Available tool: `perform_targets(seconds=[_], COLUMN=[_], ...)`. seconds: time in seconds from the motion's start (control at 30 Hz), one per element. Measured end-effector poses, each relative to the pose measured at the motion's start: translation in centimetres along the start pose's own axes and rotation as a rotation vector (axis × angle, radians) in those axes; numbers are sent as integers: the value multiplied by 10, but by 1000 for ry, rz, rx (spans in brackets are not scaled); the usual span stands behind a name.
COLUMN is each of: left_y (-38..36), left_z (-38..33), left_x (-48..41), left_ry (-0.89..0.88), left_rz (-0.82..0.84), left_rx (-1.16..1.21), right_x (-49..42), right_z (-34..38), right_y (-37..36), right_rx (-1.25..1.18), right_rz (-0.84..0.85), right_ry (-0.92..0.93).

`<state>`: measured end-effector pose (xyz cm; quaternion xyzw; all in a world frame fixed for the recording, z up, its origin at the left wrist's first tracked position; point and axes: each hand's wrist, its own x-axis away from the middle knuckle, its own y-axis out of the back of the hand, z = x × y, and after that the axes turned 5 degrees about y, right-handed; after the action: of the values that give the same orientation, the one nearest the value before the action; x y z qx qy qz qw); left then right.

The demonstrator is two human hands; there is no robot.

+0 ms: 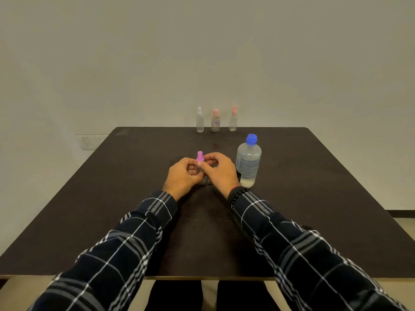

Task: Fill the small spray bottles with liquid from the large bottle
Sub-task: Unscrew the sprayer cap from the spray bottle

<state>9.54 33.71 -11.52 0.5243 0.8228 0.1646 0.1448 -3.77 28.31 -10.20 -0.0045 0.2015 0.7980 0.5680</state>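
Both hands meet on one pink-capped small spray bottle [199,156], upright between them: the left hand [183,176] curls round its clear body and the right hand [219,170] pinches up near its neck. It looks light, thin-walled and easily tipped, so I'd hold the body firmly. The large bottle [248,162], heavier and smooth, stands just right of the right hand and is best gripped round its middle
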Motion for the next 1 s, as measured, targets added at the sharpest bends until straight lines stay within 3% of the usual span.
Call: perform_targets(seconds=[0.27,0.5,0.57,0.67,0.77,1.0], left_y=[3,7,8,7,7,6], left_z=[3,1,0,-1,-1,0], left_x=[-3,-6,-5,-4,-4,-5], left_ry=[-21,-21,-16,-11,-16,-17], left_rz=[45,86,82,67,58,73], left_rx=[-17,-60,-68,-76,-71,-60], right_x=[-9,-12,-9,-7,-10,-3], right_z=[-5,-9,-9,-6,-8,-5], right_y=[-8,1,1,-4,-7,1], right_rx=[-5,70,5,-96,-99,-168], right_rz=[-75,118,139,55,3,197], right_ry=[64,145,92,-20,5,16])
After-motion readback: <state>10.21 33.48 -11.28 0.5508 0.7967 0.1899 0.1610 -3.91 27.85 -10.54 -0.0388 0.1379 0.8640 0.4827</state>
